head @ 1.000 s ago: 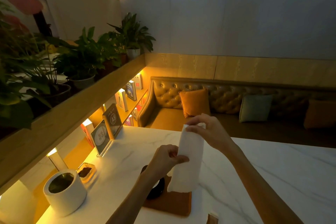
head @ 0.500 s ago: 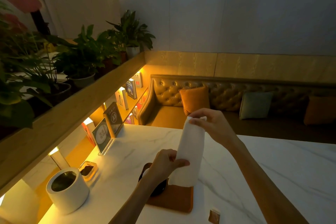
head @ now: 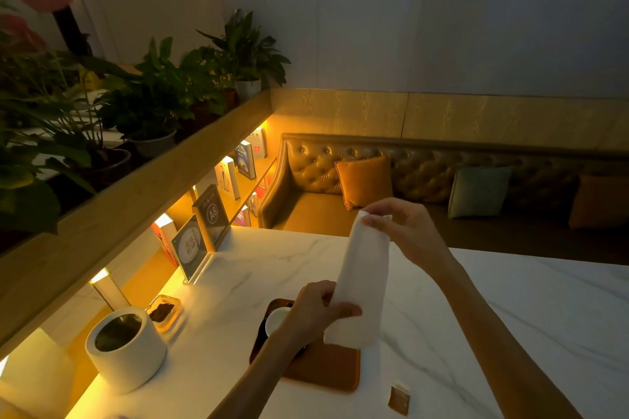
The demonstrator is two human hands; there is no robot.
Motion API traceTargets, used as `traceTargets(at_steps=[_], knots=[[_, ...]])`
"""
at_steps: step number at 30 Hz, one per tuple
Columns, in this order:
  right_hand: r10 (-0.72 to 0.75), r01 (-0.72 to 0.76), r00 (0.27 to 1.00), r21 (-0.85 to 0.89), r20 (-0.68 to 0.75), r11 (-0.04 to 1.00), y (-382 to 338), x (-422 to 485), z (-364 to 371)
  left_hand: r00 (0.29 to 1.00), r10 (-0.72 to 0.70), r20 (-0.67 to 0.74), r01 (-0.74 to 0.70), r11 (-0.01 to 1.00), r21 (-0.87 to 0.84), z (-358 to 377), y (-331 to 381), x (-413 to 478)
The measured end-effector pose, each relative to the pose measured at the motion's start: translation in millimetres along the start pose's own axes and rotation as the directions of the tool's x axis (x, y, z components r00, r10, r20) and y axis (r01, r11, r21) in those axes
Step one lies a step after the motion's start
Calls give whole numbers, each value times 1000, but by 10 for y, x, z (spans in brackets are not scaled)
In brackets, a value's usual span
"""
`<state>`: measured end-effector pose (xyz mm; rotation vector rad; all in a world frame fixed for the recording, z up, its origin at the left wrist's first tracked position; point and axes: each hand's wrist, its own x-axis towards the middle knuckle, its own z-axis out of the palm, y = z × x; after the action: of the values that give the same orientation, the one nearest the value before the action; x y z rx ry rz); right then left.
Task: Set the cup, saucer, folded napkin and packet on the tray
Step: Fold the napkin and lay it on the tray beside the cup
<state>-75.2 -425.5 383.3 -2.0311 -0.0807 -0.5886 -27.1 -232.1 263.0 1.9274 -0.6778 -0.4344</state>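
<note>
A white napkin hangs lengthwise in the air above the brown tray. My right hand pinches its top end. My left hand grips its lower part between thumb and fingers. On the tray's left side stands a white cup on a dark saucer, mostly hidden behind my left hand. A small brown packet lies on the white marble table, to the right of the tray near the front edge.
A white cylindrical container and a small glass dish stand at the left. Two acrylic sign stands sit at the table's far left edge. Beyond the table is a tufted sofa with cushions.
The napkin hangs lower over the tray's right side, and my left hand has slid further down it. The view has tipped down a little, showing more of the packet.
</note>
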Motion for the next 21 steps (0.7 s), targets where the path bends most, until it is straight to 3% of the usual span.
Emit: traceTargets(at_steps=[7, 13, 17, 21], knots=[[-42, 26, 982, -86, -186, 996, 118, 44, -241, 999, 20, -39, -19, 999, 30, -80, -120, 12], [-19, -21, 921, -99, -389, 995, 294, -100, -431, 970, 52, -238, -81, 990, -112, -382, 130, 48], [51, -84, 868, -45, -494, 995, 400, -210, -478, 961, 95, -260, -143, 974, -174, -525, 314, 80], [87, -104, 836, 0, -541, 995, 443, -326, -397, 897, 84, -433, -207, 947, -246, -519, 465, 154]])
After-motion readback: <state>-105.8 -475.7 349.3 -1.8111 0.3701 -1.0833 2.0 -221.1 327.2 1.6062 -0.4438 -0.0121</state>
